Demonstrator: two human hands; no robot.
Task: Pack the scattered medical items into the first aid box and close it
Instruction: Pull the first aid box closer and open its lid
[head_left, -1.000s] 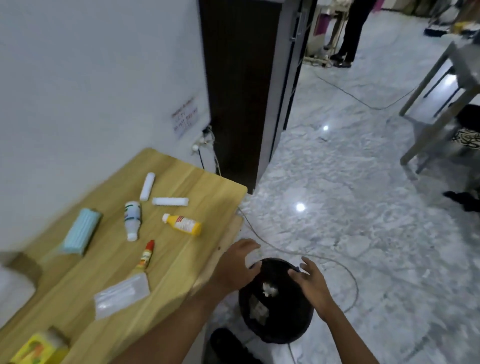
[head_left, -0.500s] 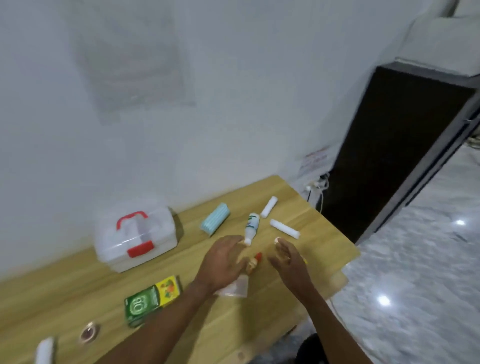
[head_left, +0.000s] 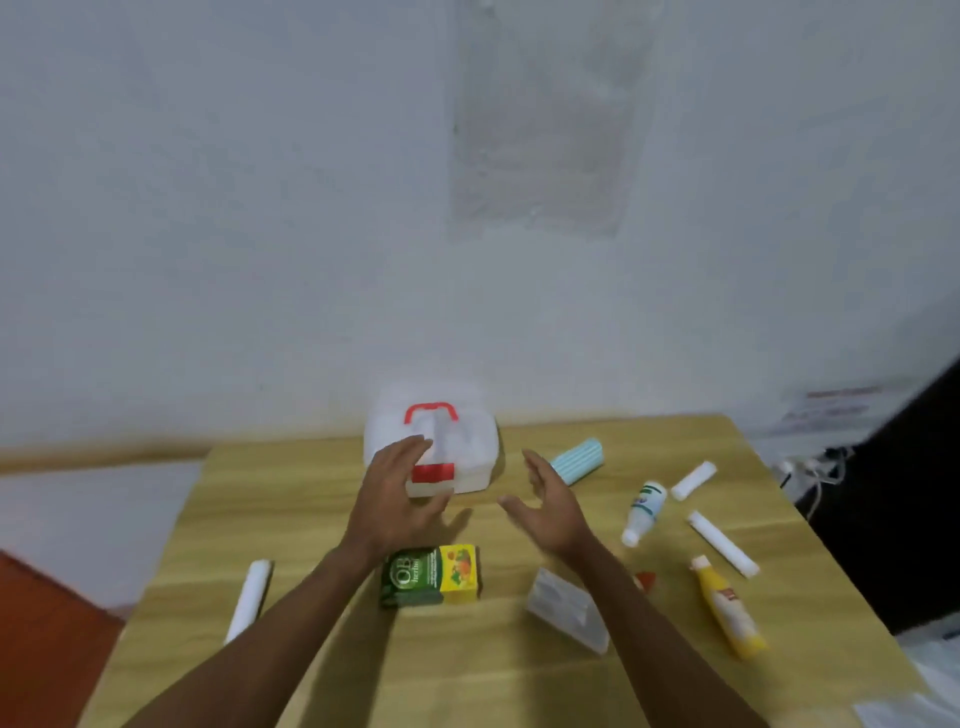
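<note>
Before the blurred first aid box (head_left: 434, 449), left hand (head_left: 397, 499) hides its front; both grips spread.

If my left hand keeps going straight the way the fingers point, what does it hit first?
Most likely the first aid box: the left hand is open, fingers aimed at its front by the red latch. Depth is unclear; it may already overlap the box.

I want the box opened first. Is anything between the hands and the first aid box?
Nothing visible. The left hand hovers in front of the first aid box, the right hand beside it; bare table lies between.
</note>
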